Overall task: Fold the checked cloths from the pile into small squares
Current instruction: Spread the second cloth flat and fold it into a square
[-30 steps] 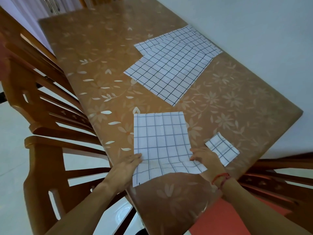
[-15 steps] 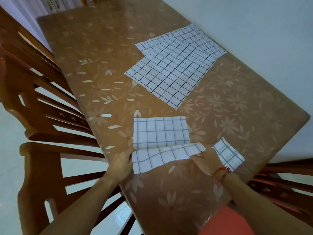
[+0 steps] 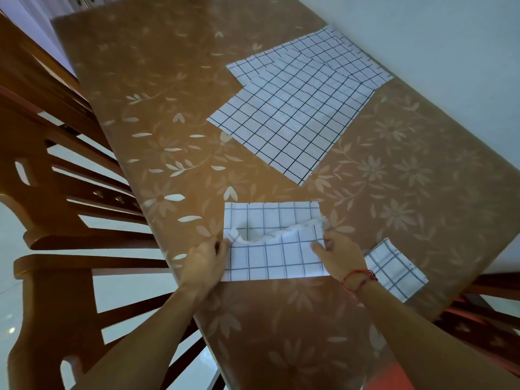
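Observation:
A white checked cloth [image 3: 270, 257] lies near the table's front edge with its near half turned up over the far half. The lifted edge is wavy and floats above the lower layer. My left hand [image 3: 204, 261] pinches the cloth's left corner and my right hand [image 3: 339, 256] pinches the right corner. A small folded checked square [image 3: 395, 270] rests just right of my right wrist. The pile of flat checked cloths [image 3: 295, 108] spreads farther back toward the wall.
The table [image 3: 157, 88] has a brown floral cover. Wooden chairs [image 3: 56, 192] stand along its left side, and another chair [image 3: 492, 313] is at the right front corner. A pale wall [image 3: 450, 38] runs along the table's right edge.
Both hands lifted the cloth's near edge off the table's front and carried it away from me over the far half. The cloth went from flat to half folded.

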{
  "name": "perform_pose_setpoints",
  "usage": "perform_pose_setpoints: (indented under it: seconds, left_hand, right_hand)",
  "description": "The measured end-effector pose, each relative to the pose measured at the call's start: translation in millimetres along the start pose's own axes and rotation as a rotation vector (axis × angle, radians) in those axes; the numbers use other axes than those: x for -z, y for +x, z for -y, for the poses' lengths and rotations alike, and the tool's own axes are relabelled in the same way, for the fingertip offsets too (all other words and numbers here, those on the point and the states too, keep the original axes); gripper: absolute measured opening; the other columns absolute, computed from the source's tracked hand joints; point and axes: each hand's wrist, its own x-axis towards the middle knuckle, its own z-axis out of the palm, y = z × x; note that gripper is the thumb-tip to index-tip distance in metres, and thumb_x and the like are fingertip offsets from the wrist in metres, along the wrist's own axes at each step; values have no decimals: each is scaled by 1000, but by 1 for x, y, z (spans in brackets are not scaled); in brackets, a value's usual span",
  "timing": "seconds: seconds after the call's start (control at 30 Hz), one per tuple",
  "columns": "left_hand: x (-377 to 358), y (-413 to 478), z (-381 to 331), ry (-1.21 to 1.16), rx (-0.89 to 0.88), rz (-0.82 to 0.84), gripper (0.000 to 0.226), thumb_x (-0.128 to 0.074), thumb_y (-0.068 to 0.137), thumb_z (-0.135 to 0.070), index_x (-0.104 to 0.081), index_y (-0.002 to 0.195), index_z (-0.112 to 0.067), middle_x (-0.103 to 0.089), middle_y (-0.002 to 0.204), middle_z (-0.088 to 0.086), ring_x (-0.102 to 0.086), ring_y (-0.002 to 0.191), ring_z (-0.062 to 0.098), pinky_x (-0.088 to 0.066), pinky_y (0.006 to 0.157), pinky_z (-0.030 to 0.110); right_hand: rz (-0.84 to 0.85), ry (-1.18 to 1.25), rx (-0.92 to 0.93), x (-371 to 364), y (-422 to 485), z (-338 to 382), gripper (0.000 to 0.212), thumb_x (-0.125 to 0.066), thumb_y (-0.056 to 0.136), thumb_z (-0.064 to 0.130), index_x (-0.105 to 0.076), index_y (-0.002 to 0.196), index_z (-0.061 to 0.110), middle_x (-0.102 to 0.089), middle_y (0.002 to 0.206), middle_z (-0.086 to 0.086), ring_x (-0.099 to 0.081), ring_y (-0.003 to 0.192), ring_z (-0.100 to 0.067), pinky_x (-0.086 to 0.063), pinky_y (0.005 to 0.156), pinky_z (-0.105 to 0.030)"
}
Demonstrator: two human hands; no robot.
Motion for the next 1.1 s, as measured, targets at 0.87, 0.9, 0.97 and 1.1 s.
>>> perform_pose_setpoints:
  seconds: [0.87,0.9,0.97,1.1]
  left_hand:
    - [-15,-56,-3,393,-669,-80,22,-50,90,-33,-60,106,-21,-54,110,-2,-58,95,16,-54,54,28]
    - [-19,-63,-3,415,-724,-52,26,-46,91,-35,-60,107,-21,-55,111,-1,-59,98,17,-54,57,28]
    - [-24,-76,-6,444,-807,-24,30,-43,91,-35,-63,107,-19,-59,115,2,-60,105,20,-55,73,30]
    - [-32,-89,-5,531,-788,-15,42,-44,88,-37,-69,114,-16,-63,127,6,-59,117,20,-51,88,34]
  right_hand:
    - [-145,-94,-60,3,-13,12,18,-56,87,41,-53,93,24,-60,85,1,-58,77,-24,-44,67,-31]
    - [-165,-123,-27,4,-18,15,20,-55,88,40,-54,99,23,-58,96,-1,-59,81,-25,-46,68,-32]
    - [-187,-151,92,0,-29,19,30,-55,89,36,-55,115,21,-53,115,-5,-58,94,-26,-50,74,-35]
    - [-194,-373,496,-26,-63,16,40,-52,87,35,-58,122,16,-55,124,-6,-51,115,-24,-50,90,-38]
